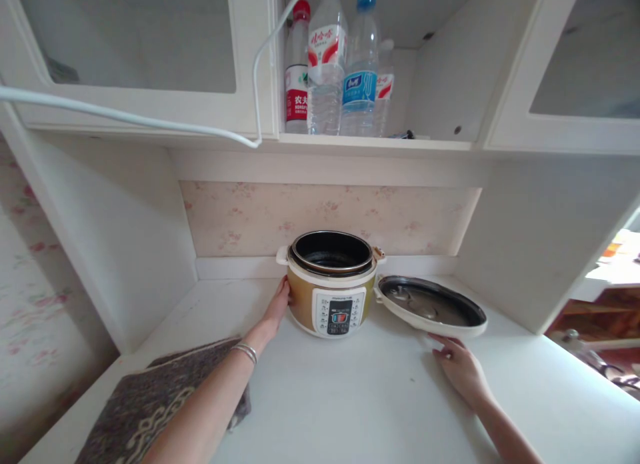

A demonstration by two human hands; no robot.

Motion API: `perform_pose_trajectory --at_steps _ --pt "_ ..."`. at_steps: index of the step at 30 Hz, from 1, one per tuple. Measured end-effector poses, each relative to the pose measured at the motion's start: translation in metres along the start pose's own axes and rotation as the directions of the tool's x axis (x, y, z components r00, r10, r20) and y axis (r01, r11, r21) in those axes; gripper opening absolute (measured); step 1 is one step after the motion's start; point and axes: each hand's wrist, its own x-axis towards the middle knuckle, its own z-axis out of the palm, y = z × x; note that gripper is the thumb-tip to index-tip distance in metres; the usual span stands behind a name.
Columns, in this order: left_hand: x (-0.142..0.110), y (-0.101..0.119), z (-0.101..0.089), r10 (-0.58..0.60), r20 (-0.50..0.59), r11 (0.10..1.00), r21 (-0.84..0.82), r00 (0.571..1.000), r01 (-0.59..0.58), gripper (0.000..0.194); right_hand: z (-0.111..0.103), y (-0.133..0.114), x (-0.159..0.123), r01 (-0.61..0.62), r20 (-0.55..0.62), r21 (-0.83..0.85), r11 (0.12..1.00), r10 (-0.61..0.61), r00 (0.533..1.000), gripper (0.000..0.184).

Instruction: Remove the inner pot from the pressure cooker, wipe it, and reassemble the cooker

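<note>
A gold and white electric pressure cooker (pixel 331 297) stands open on the white counter (pixel 360 397), its dark inner pot showing. My left hand (pixel 277 311) lies flat against the cooker's left side, fingers stretched out; a silver bracelet is on that wrist. The cooker's lid (pixel 431 306) lies upside down to the right of the cooker, slightly tilted. My right hand (pixel 461 367) rests on the counter just under the lid's front edge, fingers extended toward it; whether they touch the lid I cannot tell.
A dark patterned cloth (pixel 150 404) lies on the counter at the front left. Several water bottles (pixel 340 64) stand on the shelf above, between two cabinet doors. A white cable (pixel 150 121) runs across the upper left. Walls close the counter on both sides.
</note>
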Motion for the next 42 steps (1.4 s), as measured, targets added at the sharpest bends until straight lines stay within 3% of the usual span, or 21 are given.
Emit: perform_pose_trajectory --at_steps 4,8,11,14,17,20,24,26,28,31,38,42 --pt "-0.001 0.02 0.0 -0.044 0.022 0.987 0.156 0.999 0.04 0.057 -0.004 0.004 -0.005 -0.041 -0.061 -0.009 0.999 0.04 0.997 0.055" --pt "0.0 0.049 -0.019 -0.072 0.017 0.901 0.43 0.997 0.058 0.047 -0.006 0.002 -0.01 -0.104 0.015 -0.006 0.995 0.104 0.994 0.052" --pt "0.004 0.075 -0.038 0.0 -0.063 0.873 0.487 0.998 0.031 0.04 -0.005 0.001 -0.01 -0.111 0.051 0.001 0.994 0.111 0.993 0.051" --pt "0.007 0.104 -0.043 0.14 -0.115 0.829 0.557 0.983 -0.053 0.035 -0.005 -0.001 -0.01 -0.102 0.063 0.018 0.995 0.101 0.993 0.05" --pt "0.009 0.131 -0.028 0.239 -0.069 0.706 0.697 0.969 -0.125 0.043 -0.005 -0.004 -0.01 -0.097 0.056 0.037 0.995 0.095 0.994 0.051" --pt "0.016 0.149 -0.002 0.169 0.015 0.601 0.791 0.985 -0.115 0.059 -0.005 -0.006 -0.011 -0.075 0.033 0.037 0.996 0.074 0.997 0.054" --pt "0.035 0.159 0.025 0.063 -0.038 0.442 0.897 0.997 0.006 0.061 -0.003 -0.002 -0.011 -0.001 -0.026 -0.017 1.0 0.0 1.0 0.054" --pt "0.044 0.161 0.03 0.057 -0.08 0.417 0.908 0.995 0.049 0.052 -0.001 0.001 -0.011 0.048 -0.027 -0.025 0.999 -0.049 0.998 0.051" --pt "0.05 0.162 0.031 0.05 -0.106 0.453 0.889 0.993 0.072 0.039 0.0 0.003 -0.01 0.067 -0.012 -0.022 0.998 -0.067 0.998 0.049" --pt "0.051 0.164 0.03 -0.004 -0.115 0.576 0.812 0.993 0.097 0.023 0.0 0.002 -0.011 0.045 -0.004 -0.016 0.999 -0.045 0.999 0.047" --pt "0.046 0.166 0.035 -0.131 -0.105 0.863 0.478 0.986 0.165 0.022 -0.004 -0.007 -0.014 -0.025 0.034 0.045 0.999 0.023 0.999 0.041" --pt "0.05 0.163 0.037 -0.137 -0.121 0.966 0.204 0.983 0.16 0.017 -0.006 -0.01 -0.015 -0.036 0.047 0.061 0.997 0.034 0.998 0.039"
